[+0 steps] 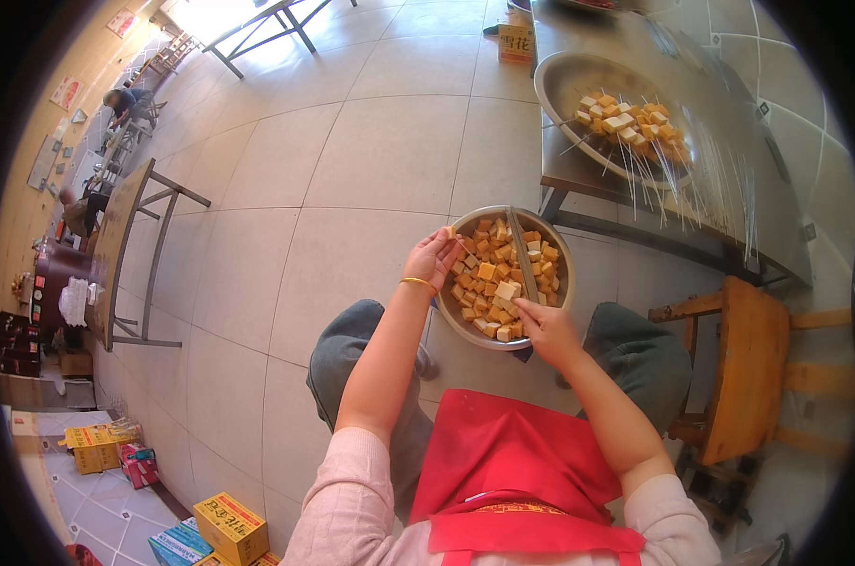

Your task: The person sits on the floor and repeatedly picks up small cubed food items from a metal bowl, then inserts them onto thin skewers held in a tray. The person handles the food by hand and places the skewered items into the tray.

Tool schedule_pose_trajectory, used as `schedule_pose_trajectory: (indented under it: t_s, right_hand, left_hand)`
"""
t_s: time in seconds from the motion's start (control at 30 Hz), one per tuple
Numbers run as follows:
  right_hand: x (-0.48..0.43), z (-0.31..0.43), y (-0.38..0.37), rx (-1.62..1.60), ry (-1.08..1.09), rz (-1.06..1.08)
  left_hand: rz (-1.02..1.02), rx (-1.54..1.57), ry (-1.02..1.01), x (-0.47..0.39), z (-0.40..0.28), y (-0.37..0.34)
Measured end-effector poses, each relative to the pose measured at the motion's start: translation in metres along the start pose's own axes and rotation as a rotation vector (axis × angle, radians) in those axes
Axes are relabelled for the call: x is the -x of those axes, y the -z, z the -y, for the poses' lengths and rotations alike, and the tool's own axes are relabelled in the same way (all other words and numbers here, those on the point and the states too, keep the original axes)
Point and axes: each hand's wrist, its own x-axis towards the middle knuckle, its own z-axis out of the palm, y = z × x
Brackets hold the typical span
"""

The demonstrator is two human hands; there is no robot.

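Note:
In front of my knees, a steel bowl (567,291) holds many golden-skinned cubes that look like fried tofu (486,271). My left hand (433,259) is over the bowl's left rim, pinching a tofu cube (451,232). A thin skewer seems to run from its fingers, but it is too fine to be sure. At the bowl's lower right, my right hand (549,331) has its thumb and fingers on a pale-faced cube (505,291). A bundle of thin sticks (522,255) lies across the bowl, right of its middle.
A large tilted steel basin (551,78) with skewered cubes (629,122) stands on the table at upper right. Loose skewers (742,191) lie beside it. A wooden chair (742,371) is at my right. Another table (122,247) stands left; cartons (231,527) lie lower left. Two people sit far left.

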Motion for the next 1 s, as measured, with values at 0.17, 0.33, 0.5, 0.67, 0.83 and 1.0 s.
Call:
schedule_pose_trajectory:
  t_s: [0.17, 0.33, 0.5, 0.67, 0.83, 1.0]
  right_hand:
    - [-0.002, 0.000, 0.006, 0.028, 0.038, 0.056]
    - [-0.003, 0.000, 0.007, 0.074, 0.079, 0.020]
    - [-0.005, 0.000, 0.005, -0.023, -0.060, -0.015]
    - [-0.004, -0.002, 0.004, -0.032, -0.038, -0.043]
    - [-0.002, -0.014, -0.006, -0.185, -0.079, -0.041]
    - [0.000, -0.011, 0.000, 0.000, -0.047, -0.041]
  left_hand:
    - [0.009, -0.092, -0.032, 0.003, -0.004, -0.003]
    - [0.081, -0.368, -0.028, 0.011, 0.001, -0.011]
    - [0.129, -0.443, 0.001, 0.024, 0.021, -0.024]
    - [0.249, -0.416, 0.148, 0.032, 0.024, -0.028]
    - [0.215, -0.498, 0.145, 0.033, 0.028, -0.027]
    - [0.265, -0.613, 0.136, 0.032, 0.030, -0.033]
